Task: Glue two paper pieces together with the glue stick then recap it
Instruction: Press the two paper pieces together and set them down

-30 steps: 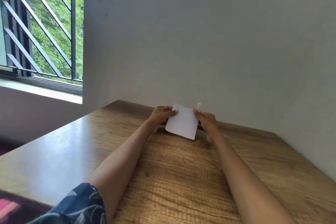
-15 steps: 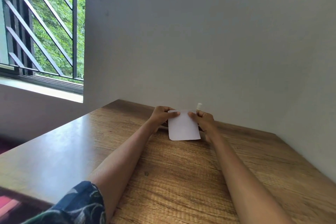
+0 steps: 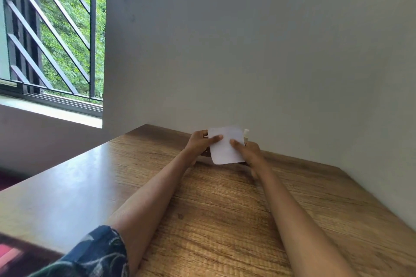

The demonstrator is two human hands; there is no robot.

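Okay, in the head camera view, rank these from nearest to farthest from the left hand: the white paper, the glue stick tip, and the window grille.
1. White paper: pinched in the left hand.
2. Glue stick tip: beyond the paper's right edge, above the right hand.
3. Window grille: far off, upper left.

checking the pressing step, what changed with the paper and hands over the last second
The paper turned from tilted to nearly square-on, and rose a little. Both thumbs slid inward onto its face: the left hand from the left edge, the right hand from the right. The glue stick tip still pokes up behind the right hand, and both forearms stay over the table.
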